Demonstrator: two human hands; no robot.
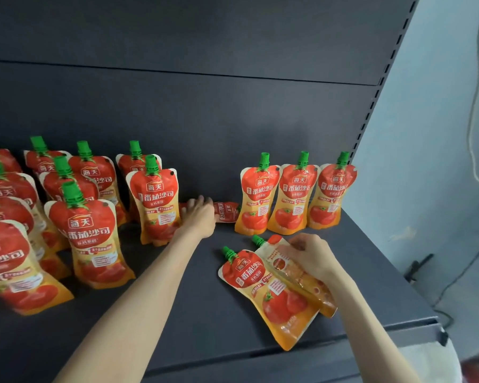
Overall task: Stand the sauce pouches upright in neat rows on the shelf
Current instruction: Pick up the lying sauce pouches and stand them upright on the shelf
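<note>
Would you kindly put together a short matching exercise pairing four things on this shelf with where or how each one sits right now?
Things:
1. left hand
2. right hand
3. trio of pouches
4. face-up pouch

States:
A. standing upright in a row near the shelf's right end
B. lying flat at the front of the shelf, printed front up
C. reaching to the back, on a fallen pouch
D. resting on a back-side-up pouch that lies tilted

Pairs: 1-C, 2-D, 3-A, 4-B
</note>
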